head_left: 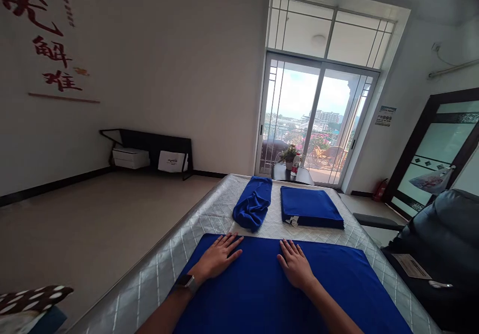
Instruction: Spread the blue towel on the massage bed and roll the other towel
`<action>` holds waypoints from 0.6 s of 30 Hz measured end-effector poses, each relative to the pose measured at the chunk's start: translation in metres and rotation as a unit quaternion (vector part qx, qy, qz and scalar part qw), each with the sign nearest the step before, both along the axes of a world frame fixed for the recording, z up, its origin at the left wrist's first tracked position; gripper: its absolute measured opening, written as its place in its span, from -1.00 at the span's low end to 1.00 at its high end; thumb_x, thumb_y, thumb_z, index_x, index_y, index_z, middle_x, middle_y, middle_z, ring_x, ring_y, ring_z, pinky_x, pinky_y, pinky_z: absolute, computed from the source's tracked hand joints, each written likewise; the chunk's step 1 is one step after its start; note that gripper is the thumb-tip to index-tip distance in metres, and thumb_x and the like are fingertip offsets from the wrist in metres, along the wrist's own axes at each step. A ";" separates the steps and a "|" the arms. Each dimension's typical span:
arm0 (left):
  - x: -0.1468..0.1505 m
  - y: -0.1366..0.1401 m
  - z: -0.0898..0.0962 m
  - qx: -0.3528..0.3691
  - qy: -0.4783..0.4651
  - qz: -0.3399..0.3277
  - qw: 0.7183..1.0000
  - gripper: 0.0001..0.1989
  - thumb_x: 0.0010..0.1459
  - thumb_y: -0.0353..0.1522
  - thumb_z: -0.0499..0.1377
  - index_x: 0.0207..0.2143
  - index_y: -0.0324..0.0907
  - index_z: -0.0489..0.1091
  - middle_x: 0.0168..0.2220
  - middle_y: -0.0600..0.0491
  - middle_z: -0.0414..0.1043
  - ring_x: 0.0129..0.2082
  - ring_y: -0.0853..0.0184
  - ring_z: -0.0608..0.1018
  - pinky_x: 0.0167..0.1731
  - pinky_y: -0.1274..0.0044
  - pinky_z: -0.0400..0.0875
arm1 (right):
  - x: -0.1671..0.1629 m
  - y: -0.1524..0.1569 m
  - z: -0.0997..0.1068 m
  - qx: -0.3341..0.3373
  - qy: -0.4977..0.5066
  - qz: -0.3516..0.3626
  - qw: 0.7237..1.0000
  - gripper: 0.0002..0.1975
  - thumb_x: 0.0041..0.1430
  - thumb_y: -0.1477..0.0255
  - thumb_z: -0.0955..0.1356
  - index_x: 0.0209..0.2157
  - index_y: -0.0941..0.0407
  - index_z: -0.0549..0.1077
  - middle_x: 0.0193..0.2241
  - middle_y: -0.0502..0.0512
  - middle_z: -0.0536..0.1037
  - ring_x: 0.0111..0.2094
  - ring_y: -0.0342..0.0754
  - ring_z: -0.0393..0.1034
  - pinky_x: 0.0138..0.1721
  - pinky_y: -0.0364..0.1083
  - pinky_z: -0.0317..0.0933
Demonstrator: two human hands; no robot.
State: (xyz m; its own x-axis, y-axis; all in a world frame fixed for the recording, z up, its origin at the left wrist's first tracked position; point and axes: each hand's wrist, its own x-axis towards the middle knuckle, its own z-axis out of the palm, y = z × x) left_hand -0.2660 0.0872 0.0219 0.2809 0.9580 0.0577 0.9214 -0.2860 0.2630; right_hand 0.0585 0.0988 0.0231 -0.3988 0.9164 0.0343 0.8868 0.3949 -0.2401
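Note:
A blue cloth (258, 286) lies spread flat across the near part of the table, its far edge nearly straight. My left hand (220, 256) rests palm down on its far left part, fingers spread, fingertips at the edge. On the cloth further right, my right hand (295, 264) also lies flat with its fingers stretched out. Neither hand grips anything. Beyond the cloth sits a crumpled blue cloth (254, 204), partly bunched at its near end. To the right of that is a neat stack of folded blue cloths (312, 204) with white tags at its front edge.
A silvery quilted cover (160, 264) drapes the table. Behind it, a small dark table (305, 175) holds a plant (289, 154) and a bottle (295, 165). A black armchair (441, 224) stands at the right. Patterned fabric (33, 301) shows at lower left.

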 end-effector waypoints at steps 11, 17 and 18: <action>-0.025 0.006 -0.003 0.001 0.006 0.043 0.999 -0.37 0.33 0.08 -0.20 0.36 0.10 -0.05 0.44 0.07 -0.14 0.42 0.12 -0.05 0.34 0.14 -0.14 | 0.224 0.030 -0.030 0.030 -0.102 -0.206 0.973 -0.31 0.33 0.10 -0.05 0.40 0.09 -0.07 0.41 -0.01 -0.03 0.41 -0.02 -0.25 0.37 0.11 -0.27; -0.028 0.009 -0.005 0.000 -0.002 0.038 0.999 -0.36 0.33 0.08 -0.20 0.36 0.07 -0.04 0.43 0.05 -0.10 0.42 0.13 -0.04 0.35 0.16 -0.13 | 0.279 0.030 -0.051 0.042 -0.098 -0.256 0.961 -0.27 0.30 0.07 -0.05 0.39 0.12 -0.05 0.41 0.02 -0.03 0.41 0.01 -0.23 0.37 0.11 -0.23; -0.031 0.011 -0.007 0.003 0.002 0.043 0.999 -0.36 0.33 0.08 -0.19 0.36 0.06 -0.04 0.43 0.04 -0.09 0.42 0.13 -0.04 0.35 0.16 -0.12 | 0.282 0.030 -0.053 0.044 -0.095 -0.257 0.961 -0.26 0.30 0.07 -0.04 0.40 0.12 -0.06 0.41 0.02 -0.02 0.41 0.00 -0.22 0.37 0.11 -0.22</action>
State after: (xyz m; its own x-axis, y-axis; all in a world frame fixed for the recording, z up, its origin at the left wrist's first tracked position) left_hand -0.2974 0.0978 0.0148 0.1981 0.9781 0.0634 0.9436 -0.2078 0.2577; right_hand 0.3400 0.1289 -0.0295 0.0995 0.9907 0.0929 0.9946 -0.0961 -0.0402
